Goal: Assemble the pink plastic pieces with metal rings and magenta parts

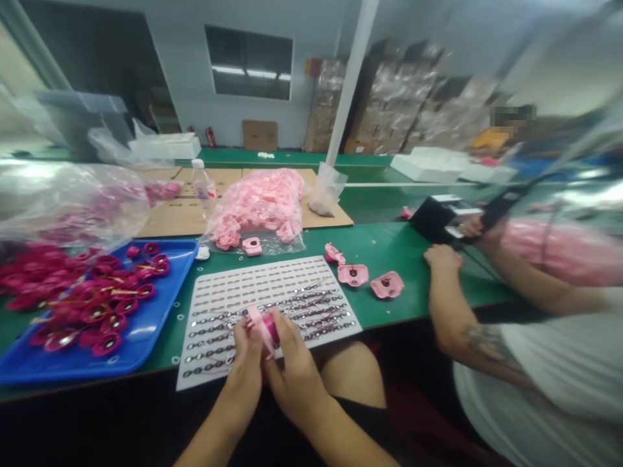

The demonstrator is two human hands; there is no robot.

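1. Our left hand (247, 357) and right hand (298, 373) gripped a pale pink piece (263, 334) between them, fingers curled round it, above the near half of the white sheet (233, 285). A magenta part (270, 327) sat against it; we could not tell whether the two were joined. Uneven finger pressure might have twisted them apart.

2. Beneath our hands, small dark strips (199, 357) lay in rows on the sheet. A dropped piece or a low wrist could have knocked them out of line.

3. The sheet's near edge seemed to jut past the table, near our knee (351, 373); a bump there might have shifted everything.

4. Right of the sheet lay loose pink shells (353, 275), between it and a co-worker's hand (444, 258); a stray elbow could have scattered them.

5. Left of the sheet, magenta parts (95, 314) crowded a blue tray (160, 318); careless reaching might have toppled some.
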